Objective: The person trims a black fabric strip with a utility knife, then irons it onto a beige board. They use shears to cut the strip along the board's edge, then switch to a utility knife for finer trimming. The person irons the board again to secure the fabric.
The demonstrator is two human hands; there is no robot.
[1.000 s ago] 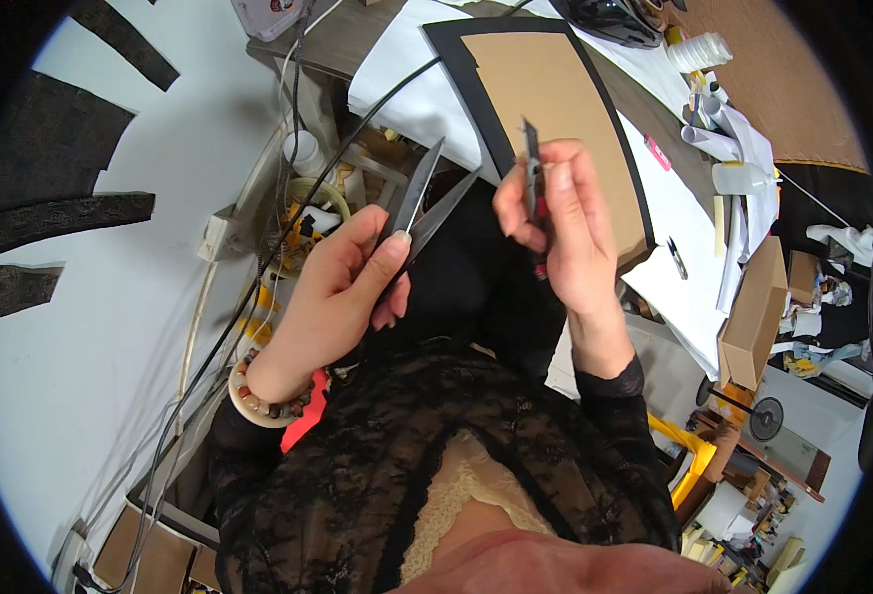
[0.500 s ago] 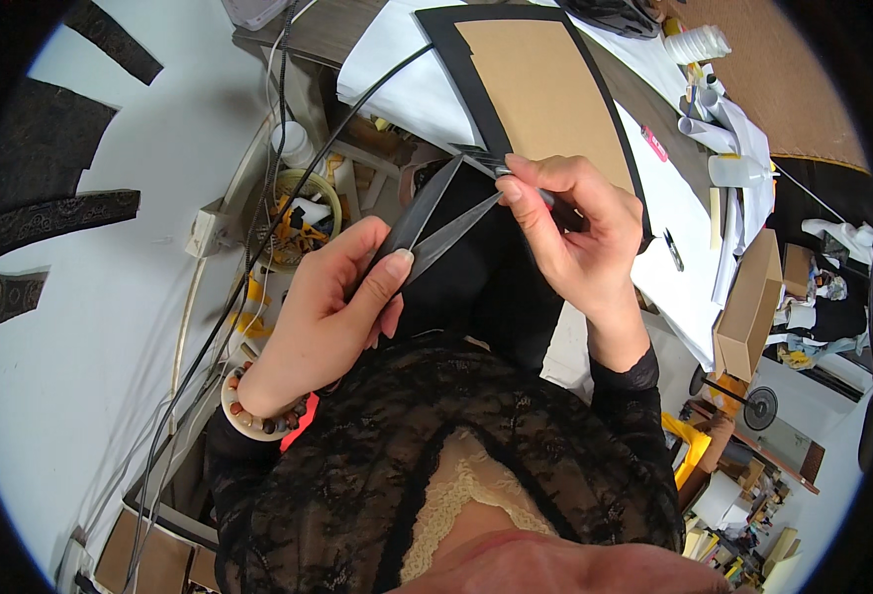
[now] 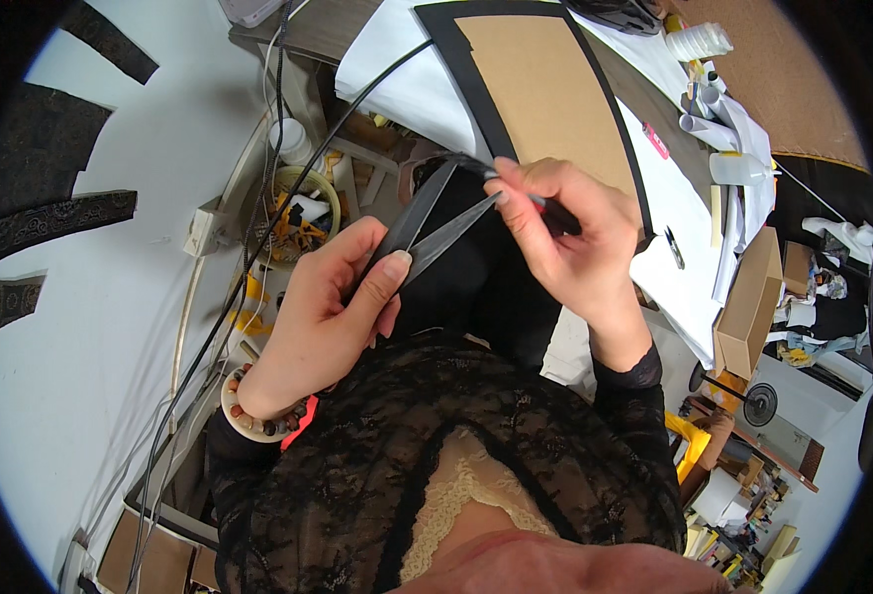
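My left hand [image 3: 323, 317] grips a pair of dark grey scissors [image 3: 427, 223] by the handles, with the two blades spread apart and pointing up and right. My right hand [image 3: 580, 247] pinches a narrow black strip [image 3: 555, 210] whose end lies at the blade tips. Both hands are close together above my lap, in front of the table edge. I cannot tell whether the blades touch the strip. Beads and a pale bangle [image 3: 253, 421] circle my left wrist.
A brown card on a black board [image 3: 545, 99] lies on the white table [image 3: 679, 213] beyond my hands. Cables [image 3: 258, 247], a tape roll [image 3: 303, 203] and a power strip [image 3: 202, 230] sit left. Black fabric strips [image 3: 41, 223] lie on the pale floor. Boxes [image 3: 748, 297] stand right.
My right hand has brought the black strip down from upright to the scissor tips. The left hand has tilted the open scissors up toward it, so the hands now meet.
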